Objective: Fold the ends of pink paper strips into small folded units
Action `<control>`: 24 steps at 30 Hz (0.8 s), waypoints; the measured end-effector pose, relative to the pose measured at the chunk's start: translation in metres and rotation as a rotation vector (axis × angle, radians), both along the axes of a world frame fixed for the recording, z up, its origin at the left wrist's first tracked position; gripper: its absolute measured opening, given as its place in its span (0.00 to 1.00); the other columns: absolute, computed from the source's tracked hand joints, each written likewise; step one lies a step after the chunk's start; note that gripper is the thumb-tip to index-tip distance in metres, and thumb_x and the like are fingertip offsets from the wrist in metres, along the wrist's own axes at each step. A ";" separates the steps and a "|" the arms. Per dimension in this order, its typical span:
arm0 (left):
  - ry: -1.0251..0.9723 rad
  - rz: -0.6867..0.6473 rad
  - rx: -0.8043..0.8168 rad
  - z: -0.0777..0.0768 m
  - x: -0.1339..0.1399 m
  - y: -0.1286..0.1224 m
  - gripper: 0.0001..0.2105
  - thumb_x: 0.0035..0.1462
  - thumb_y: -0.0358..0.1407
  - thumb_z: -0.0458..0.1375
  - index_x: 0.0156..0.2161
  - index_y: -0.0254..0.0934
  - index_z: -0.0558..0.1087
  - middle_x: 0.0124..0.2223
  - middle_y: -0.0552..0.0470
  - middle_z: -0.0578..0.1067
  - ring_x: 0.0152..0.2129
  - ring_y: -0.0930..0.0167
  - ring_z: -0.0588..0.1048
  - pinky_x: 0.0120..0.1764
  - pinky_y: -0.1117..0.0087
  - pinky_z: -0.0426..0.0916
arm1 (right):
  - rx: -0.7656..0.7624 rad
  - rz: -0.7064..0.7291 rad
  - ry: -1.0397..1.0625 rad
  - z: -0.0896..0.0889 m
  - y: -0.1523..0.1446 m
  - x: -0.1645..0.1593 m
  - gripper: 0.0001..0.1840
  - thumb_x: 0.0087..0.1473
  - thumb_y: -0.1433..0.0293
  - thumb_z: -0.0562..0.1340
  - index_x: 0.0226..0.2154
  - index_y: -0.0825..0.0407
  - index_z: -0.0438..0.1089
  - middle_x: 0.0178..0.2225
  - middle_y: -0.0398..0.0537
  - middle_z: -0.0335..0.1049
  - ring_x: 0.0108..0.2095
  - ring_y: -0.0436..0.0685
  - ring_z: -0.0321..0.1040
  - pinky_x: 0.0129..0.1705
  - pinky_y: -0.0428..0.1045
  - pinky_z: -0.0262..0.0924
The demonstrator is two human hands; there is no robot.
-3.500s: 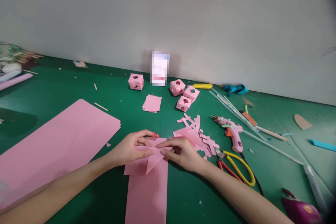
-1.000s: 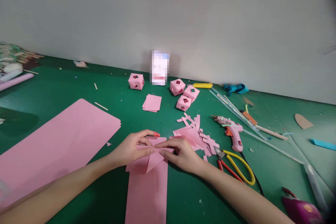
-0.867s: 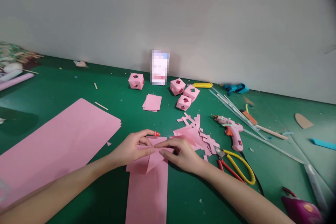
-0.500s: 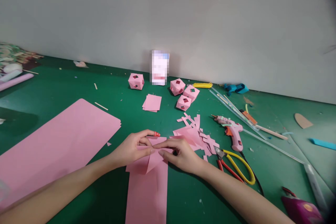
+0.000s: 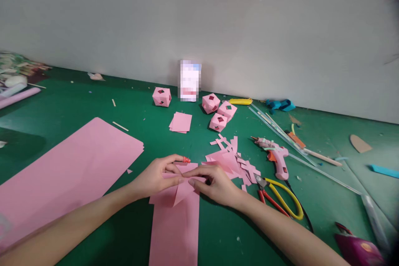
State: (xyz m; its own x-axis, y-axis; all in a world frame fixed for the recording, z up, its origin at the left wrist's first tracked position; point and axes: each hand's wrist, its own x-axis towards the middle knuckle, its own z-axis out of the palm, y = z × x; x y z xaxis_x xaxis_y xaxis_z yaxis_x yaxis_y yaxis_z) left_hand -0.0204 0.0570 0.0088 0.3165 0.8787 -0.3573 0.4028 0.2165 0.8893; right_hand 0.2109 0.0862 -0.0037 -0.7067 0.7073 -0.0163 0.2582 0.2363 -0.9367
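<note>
Folded paper (image 5: 183,193) at the view's six o'clock, above a strip (image 5: 174,235); we see left hand (image 5: 156,178) and right hand (image 5: 216,182) pinching it. Uneven pressure could skew the fold; scraps (image 5: 248,171) at its two o'clock might snag.

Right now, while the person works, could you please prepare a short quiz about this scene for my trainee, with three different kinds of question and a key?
1. Multiple choice: what do the left grip and the right grip both hold?
A. wooden stick
B. piece of pink paper
C. blue strip
2. True or false: the pink glue gun lies to the right of the right grip.
3. Count: how many hollow pink paper shapes stand on the green table?

Key:
1. B
2. True
3. Four: one alone, three close together
</note>
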 end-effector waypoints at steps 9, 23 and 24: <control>-0.016 0.008 -0.004 0.001 0.001 -0.001 0.24 0.57 0.43 0.65 0.57 0.40 0.68 0.36 0.53 0.84 0.39 0.64 0.81 0.50 0.62 0.68 | -0.055 -0.029 0.024 0.000 0.000 -0.002 0.14 0.59 0.71 0.63 0.46 0.48 0.80 0.36 0.47 0.81 0.30 0.52 0.72 0.29 0.45 0.60; -0.104 -0.037 0.029 -0.003 0.003 -0.002 0.21 0.57 0.38 0.64 0.55 0.41 0.69 0.35 0.55 0.81 0.37 0.68 0.80 0.47 0.65 0.69 | -0.127 -0.070 -0.029 0.003 0.001 -0.008 0.08 0.58 0.70 0.63 0.29 0.54 0.76 0.23 0.42 0.72 0.24 0.48 0.64 0.26 0.43 0.56; -0.119 -0.038 0.028 -0.003 0.003 -0.001 0.21 0.57 0.38 0.64 0.55 0.41 0.69 0.36 0.55 0.80 0.37 0.68 0.79 0.47 0.65 0.69 | -0.128 -0.072 -0.029 0.003 0.001 -0.008 0.08 0.57 0.70 0.63 0.28 0.54 0.76 0.23 0.42 0.72 0.24 0.48 0.64 0.26 0.43 0.56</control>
